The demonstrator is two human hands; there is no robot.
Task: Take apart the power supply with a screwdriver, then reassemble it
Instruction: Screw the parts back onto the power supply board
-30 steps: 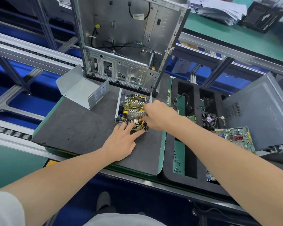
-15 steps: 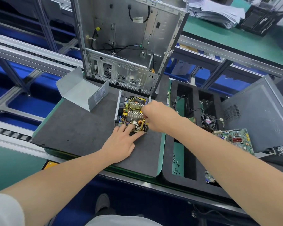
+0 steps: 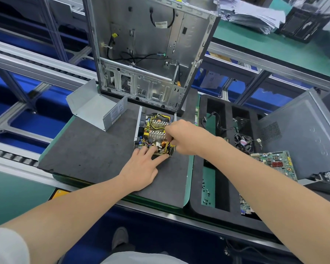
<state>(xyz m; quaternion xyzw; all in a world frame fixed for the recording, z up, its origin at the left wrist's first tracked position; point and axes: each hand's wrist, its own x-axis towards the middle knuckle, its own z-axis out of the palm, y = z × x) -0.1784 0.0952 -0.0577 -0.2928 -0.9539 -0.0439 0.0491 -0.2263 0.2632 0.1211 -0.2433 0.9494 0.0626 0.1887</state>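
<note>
Right hand lower over PSU, chassis behind.

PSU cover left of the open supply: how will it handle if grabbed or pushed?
Cover looks like thin bent sheet metal: probably stiff and light for its size. Smooth flat base on the mat: likely slides rather than rolls.

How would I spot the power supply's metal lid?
Find the open computer case standing at the back of the dark mat. Left of its foot lies the power supply cover, a bent grey metal sheet. Unlike the power supply beside it, it is hollow, with a label on one side.
</note>
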